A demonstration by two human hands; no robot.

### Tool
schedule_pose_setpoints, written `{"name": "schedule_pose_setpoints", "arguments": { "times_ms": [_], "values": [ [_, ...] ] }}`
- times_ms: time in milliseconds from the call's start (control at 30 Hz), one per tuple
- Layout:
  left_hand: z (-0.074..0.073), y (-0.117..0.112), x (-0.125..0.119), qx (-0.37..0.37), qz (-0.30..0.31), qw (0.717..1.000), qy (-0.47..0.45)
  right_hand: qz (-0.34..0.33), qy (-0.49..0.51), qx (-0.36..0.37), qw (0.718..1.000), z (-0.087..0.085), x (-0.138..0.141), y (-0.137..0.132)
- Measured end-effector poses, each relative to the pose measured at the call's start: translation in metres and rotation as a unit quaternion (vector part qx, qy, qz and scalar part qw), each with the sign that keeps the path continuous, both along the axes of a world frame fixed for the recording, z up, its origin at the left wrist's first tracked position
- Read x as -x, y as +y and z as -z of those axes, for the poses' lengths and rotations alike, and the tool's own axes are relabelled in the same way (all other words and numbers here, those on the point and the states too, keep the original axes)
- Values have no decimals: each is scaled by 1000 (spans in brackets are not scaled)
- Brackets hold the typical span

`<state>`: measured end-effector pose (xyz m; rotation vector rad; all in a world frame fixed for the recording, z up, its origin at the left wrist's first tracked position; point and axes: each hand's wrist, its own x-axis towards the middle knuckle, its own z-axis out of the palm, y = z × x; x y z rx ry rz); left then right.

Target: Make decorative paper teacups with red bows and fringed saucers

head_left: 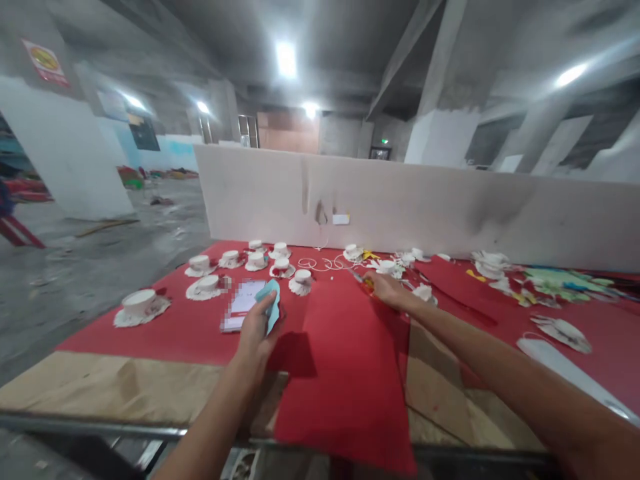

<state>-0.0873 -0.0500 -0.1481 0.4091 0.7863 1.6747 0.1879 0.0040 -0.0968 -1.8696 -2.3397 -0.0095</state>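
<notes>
My left hand (259, 321) is closed on a light blue cut-out piece (271, 305), thumb on top, above a red sheet. Beside and behind it lies a white notepad or card (244, 301), partly blurred. My right hand (384, 289) reaches forward, closed around the yellow handles of scissors (361, 279), whose metal blades point away to the left. Near the right hand are white petal-like pieces (388, 267). Several small white hat-shaped pieces with ruffled brims, such as this hat-shaped piece (207, 287), stand on the red covering left of my hands.
A pale upright panel (270, 193) borders the table's far side. White cord (323, 264) curls before it. Green and white scraps (563, 283) pile up at right, with a clear plastic bag (565, 370) nearer. Brown paper (100, 383) lines the front edge. A concrete pillar (65, 153) stands left.
</notes>
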Motion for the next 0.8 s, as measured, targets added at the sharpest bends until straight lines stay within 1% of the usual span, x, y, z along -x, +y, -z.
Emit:
{"name": "schedule_pose_setpoints", "arguments": {
  "times_ms": [100, 167, 267, 333, 367, 433, 467, 533, 567, 600, 667, 700, 733, 800],
  "values": [
    [-11, 10, -6, -30, 48, 998, -10, 88, 6, -55, 995, -35, -43, 47],
    [-15, 18, -18, -16, 66, 998, 17, 142, 12, -78, 987, -50, -70, 75],
    [-16, 29, -40, 15, 108, 992, 59, 202, 26, -95, 974, -59, -101, 104],
    [-17, 34, -54, 29, 139, 986, 89, 227, 36, -107, 967, -59, -115, 111],
    [-18, 37, -59, 35, 151, 982, 105, 235, 40, -116, 964, -58, -120, 110],
    [-22, 44, -67, 47, 163, 976, 137, 238, 45, -134, 961, -53, -128, 96],
    [-24, 49, -70, 51, 162, 974, 153, 234, 45, -140, 961, -47, -130, 84],
    [-25, 61, -78, 48, 152, 971, 179, 214, 42, -135, 967, -30, -128, 49],
    [-24, 68, -83, 41, 143, 970, 190, 191, 39, -119, 974, -18, -124, 28],
    [-22, 76, -89, 34, 131, 973, 189, 151, 36, -94, 983, -5, -119, 6],
    [-15, 89, -103, 17, 110, 980, 165, 94, 34, -24, 995, 22, -104, -33],
    [-11, 95, -110, 21, 101, 983, 149, 79, 28, -3, 996, 35, -97, -48],
    [-6, 100, -118, 20, 95, 986, 134, 63, 15, 0, 998, 46, -90, -59],
    [3, 107, -130, 34, 67, 992, 104, 31, -13, 0, 999, 61, -79, -67]
  ]
}}
